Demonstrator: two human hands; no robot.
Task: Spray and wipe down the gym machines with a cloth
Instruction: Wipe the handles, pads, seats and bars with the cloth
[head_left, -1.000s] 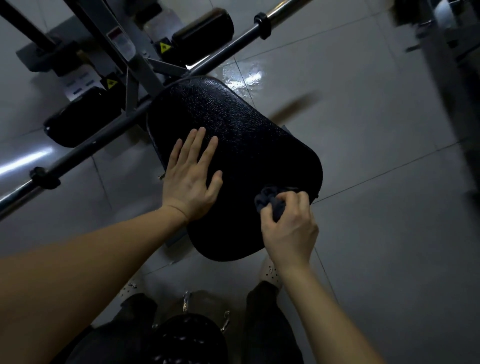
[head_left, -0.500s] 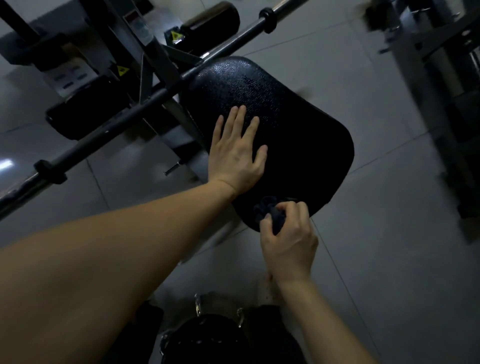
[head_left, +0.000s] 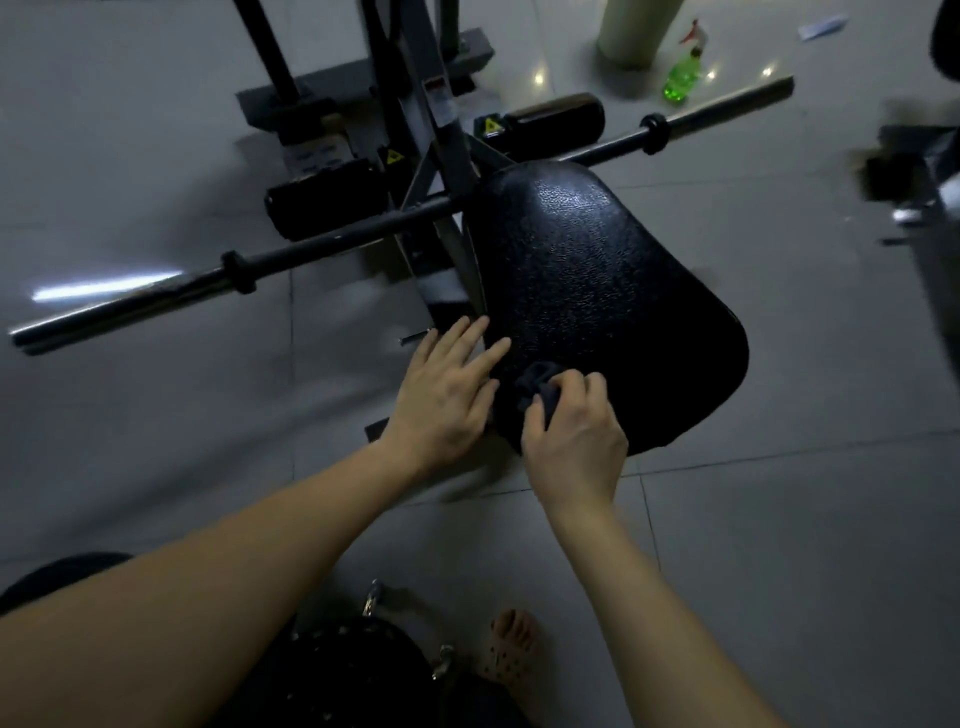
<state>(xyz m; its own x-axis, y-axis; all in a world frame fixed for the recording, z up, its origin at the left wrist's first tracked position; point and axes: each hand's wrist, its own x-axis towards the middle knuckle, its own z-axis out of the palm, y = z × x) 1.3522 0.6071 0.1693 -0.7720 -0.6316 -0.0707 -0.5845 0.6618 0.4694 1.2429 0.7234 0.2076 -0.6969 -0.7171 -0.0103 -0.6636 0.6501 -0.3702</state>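
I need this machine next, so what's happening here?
A person is wiping the black seat pad. The right hand grips a dark cloth bunched against the pad's near edge, while the left hand lies flat beside it at the pad's left edge. The green spray bottle sits on the floor beyond the bar, untouched.

The bar (head_left: 332, 249) crosses behind the seat pad (head_left: 597, 291), from lower left to upper right; the frame (head_left: 439, 124) rises at the pad's far left edge, with roller pads (head_left: 322, 200) either side of it. The left hand (head_left: 441, 400) lies at the pad's near left edge; just right of it, the right hand (head_left: 576, 439) holds the cloth (head_left: 535, 382) on the pad; far behind, a spray bottle (head_left: 683, 75) stands beside a column (head_left: 634, 31).
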